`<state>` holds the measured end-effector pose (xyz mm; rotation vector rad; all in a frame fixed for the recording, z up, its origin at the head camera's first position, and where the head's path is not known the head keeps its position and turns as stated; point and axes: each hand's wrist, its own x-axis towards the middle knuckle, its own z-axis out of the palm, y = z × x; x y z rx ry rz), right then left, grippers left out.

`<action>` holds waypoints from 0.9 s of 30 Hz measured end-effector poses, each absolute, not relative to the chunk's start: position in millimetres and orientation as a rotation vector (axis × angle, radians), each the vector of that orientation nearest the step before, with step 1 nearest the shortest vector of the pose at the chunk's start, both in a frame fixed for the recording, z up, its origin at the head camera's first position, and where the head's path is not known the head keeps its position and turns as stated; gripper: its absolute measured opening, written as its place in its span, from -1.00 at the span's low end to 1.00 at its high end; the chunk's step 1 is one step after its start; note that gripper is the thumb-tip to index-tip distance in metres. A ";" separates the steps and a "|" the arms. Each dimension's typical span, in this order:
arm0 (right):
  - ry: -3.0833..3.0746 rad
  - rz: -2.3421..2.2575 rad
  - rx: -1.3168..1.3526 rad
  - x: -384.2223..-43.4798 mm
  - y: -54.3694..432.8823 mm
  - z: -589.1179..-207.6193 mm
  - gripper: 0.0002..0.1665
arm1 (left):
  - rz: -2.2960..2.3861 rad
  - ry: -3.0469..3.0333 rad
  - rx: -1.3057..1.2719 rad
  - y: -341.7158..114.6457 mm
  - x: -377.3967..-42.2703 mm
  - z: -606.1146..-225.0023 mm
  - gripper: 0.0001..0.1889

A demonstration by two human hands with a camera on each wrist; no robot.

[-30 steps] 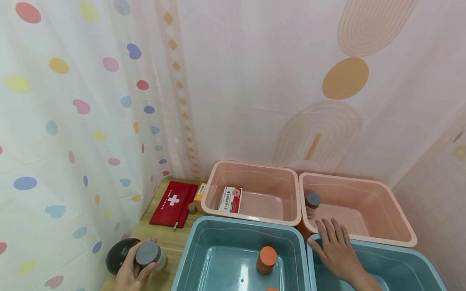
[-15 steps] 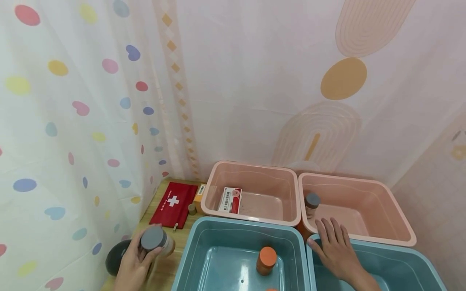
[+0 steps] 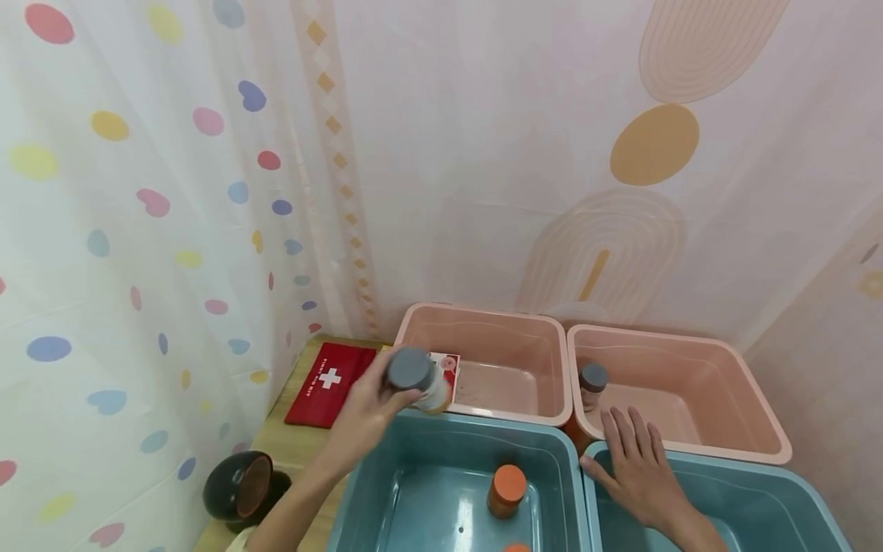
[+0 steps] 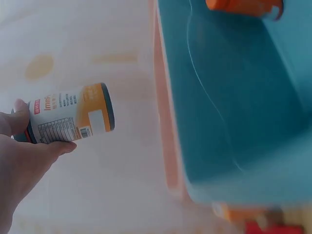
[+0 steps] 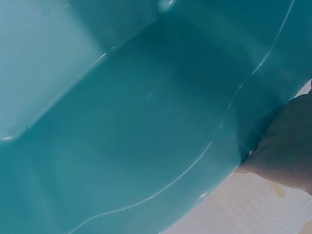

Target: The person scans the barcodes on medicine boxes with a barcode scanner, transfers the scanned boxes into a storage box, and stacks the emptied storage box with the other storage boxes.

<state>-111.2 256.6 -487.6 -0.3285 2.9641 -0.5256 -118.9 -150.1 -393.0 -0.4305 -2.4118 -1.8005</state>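
Note:
My left hand [image 3: 369,406] grips a pill bottle [image 4: 73,112] by its grey-capped end; its white and orange label shows in the left wrist view. In the head view the bottle is tilted over the near left corner of the left pink bin [image 3: 507,418], where it partly covers a red and white medicine box [image 3: 451,372]. My right hand [image 3: 641,471] rests with straight fingers on the rim between the right pink bin [image 3: 745,452] and the right blue bin [image 3: 779,479]. A grey-capped bottle [image 3: 592,383] stands in the right pink bin, just beyond those fingers.
An orange-capped bottle [image 3: 507,491] stands in the left blue bin [image 3: 414,425], with another orange cap [image 3: 516,547] at the bottom edge of the view. On the wooden table [image 3: 293,448] lie a red first aid pouch [image 3: 331,383] and dark rounded bowls [image 3: 241,487]. Curtains hang behind.
My left hand has carried the grey-capped pill bottle up and to the right, from beside the dark bowls to the left pink bin. The right hand has stayed in place.

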 end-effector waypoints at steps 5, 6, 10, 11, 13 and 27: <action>2.983 -0.533 -0.327 -110.1 257.4 -485.8 0.15 | -1.874 -2.407 -0.690 -101.1 -150.2 -380.3 -0.37; 2.981 -0.537 -0.324 -110.0 257.3 -484.9 0.16 | -1.889 -2.403 -0.727 -91.4 -155.9 -379.3 -0.38; 2.978 -0.553 -0.342 -109.0 255.1 -481.8 0.17 | -2.022 -2.370 -0.794 -55.3 -174.1 -380.8 -0.36; 2.986 -0.548 -0.352 -108.7 254.0 -481.3 0.17 | -2.066 -2.356 -0.796 -46.6 -177.7 -382.1 -0.36; 3.001 -0.523 -0.367 -107.7 252.5 -480.4 0.16 | -2.150 -2.330 -0.785 -28.8 -184.1 -384.2 -0.35; 3.020 -0.498 -0.378 -109.4 254.5 -482.5 0.12 | -2.038 -2.480 -0.464 101.4 -224.8 -417.0 -0.42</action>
